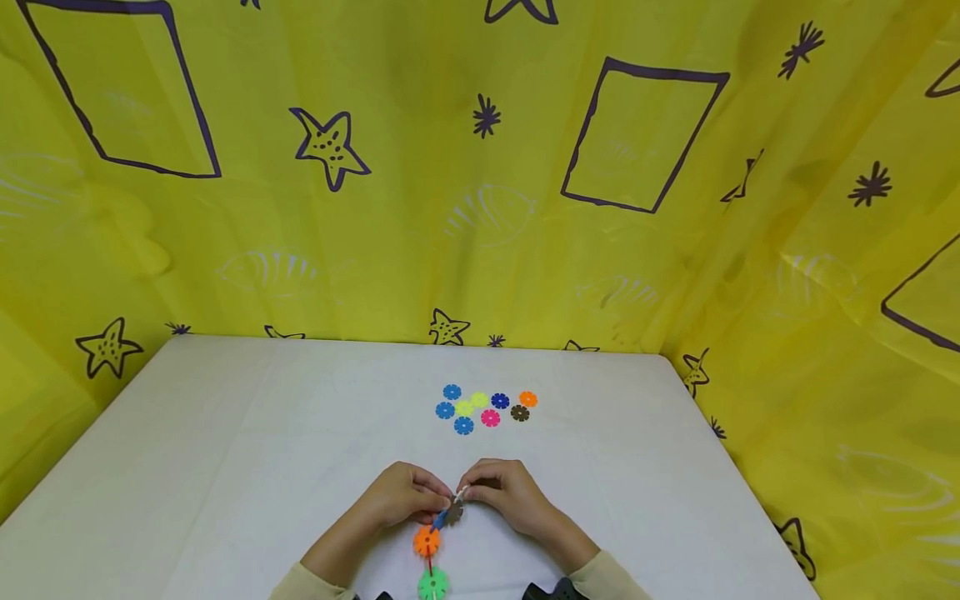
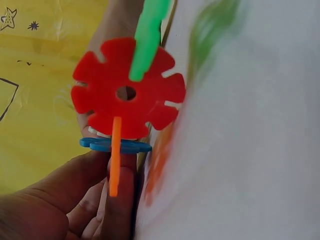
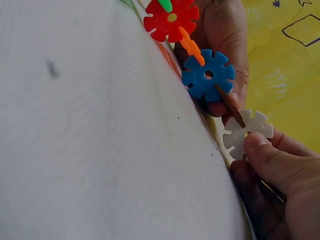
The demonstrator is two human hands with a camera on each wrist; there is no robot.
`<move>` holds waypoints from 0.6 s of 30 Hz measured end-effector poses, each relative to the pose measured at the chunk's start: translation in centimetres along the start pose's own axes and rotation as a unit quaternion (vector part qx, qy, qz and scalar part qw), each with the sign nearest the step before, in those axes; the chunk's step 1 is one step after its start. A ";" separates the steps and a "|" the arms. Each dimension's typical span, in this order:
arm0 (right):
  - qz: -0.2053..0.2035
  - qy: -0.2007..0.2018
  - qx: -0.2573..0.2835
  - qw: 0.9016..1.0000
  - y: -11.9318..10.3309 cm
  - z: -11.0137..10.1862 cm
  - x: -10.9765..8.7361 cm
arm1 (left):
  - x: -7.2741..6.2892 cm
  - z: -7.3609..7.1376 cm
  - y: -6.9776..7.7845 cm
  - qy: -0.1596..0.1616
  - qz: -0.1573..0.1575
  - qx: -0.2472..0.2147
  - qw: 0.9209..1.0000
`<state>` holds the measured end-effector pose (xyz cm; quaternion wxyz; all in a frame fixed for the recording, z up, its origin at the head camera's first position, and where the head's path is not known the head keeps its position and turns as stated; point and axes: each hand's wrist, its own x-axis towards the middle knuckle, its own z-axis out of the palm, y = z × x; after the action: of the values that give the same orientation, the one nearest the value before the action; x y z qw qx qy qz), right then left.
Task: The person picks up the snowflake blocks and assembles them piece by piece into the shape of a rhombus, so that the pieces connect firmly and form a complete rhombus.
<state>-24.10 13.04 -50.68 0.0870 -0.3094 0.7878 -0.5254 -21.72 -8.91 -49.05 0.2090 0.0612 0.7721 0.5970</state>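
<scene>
A chain of notched plastic interlocking discs runs between my hands. In the head view its green disc [image 1: 432,585] and orange disc [image 1: 427,542] lie toward the front. A red disc [image 2: 150,107] joins these two. Beyond the orange one come a blue disc [image 3: 216,87] and a brown disc [image 3: 229,105], seen edge-on in the right wrist view. My left hand [image 1: 405,493] grips the chain around the blue and brown discs, its fingers partly hidden behind them. My right hand [image 1: 512,493] pinches a white disc [image 3: 237,131] between thumb and fingers, with the white disc meeting the brown one's edge.
Loose discs lie in a cluster farther back on the white table [image 1: 300,417]: blue [image 1: 463,426], pink [image 1: 491,418], brown [image 1: 520,413], orange [image 1: 528,399], dark blue [image 1: 500,401] and yellow [image 1: 479,400] among them. A yellow patterned cloth [image 1: 405,233] hangs behind and at the sides.
</scene>
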 end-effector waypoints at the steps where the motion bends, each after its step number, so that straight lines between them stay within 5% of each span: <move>1: 0.002 0.000 0.000 1.000 0.0 0.0 0.0 | 0.0 0.0 0.0 -0.001 -0.001 -0.001 1.000; 18: 0.063 0.013 0.004 0.998 -0.1 -0.2 0.0 | 0.0 -0.4 0.2 -0.027 0.000 -0.014 1.000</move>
<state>-24.15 13.12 -50.51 0.1104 -0.2519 0.8049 -0.5258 -21.94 -9.20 -48.79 0.2305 0.0747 0.7578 0.6058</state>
